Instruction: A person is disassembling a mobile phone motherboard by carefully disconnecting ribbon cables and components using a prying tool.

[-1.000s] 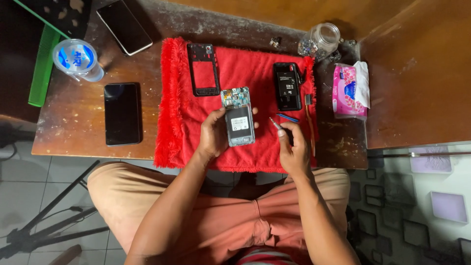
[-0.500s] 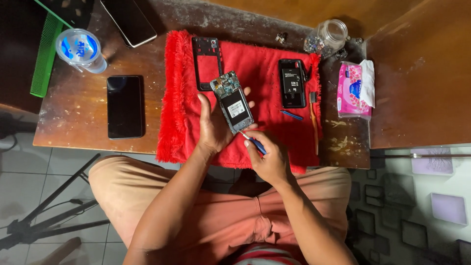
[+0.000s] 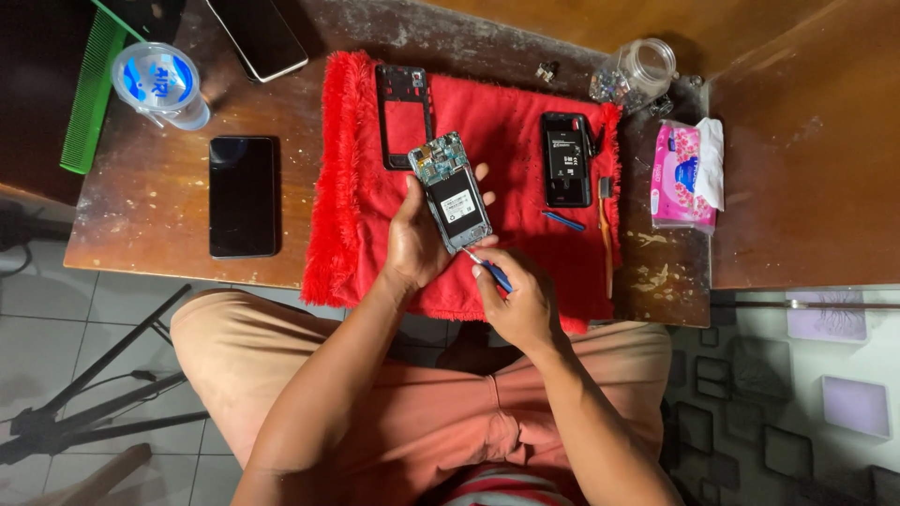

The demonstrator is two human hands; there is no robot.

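Covering the middle of the wooden table [image 3: 150, 215] is a red fluffy cloth [image 3: 366, 225], which reaches from the far edge to the near edge. On the bare wood near the left edge lies a black phone [image 3: 244, 195] face up, and at the far left corner stands a plastic cup [image 3: 161, 84]. On the cloth, an empty phone frame [image 3: 405, 112] lies near its far edge and a black phone body [image 3: 567, 159] toward its right side. The left hand [image 3: 417, 239] is closed around an opened phone [image 3: 452, 192], holding it tilted above the middle of the cloth. Just beside it, the right hand [image 3: 516, 300] grips a small blue tool [image 3: 495, 274], whose tip touches the lower corner of this phone.
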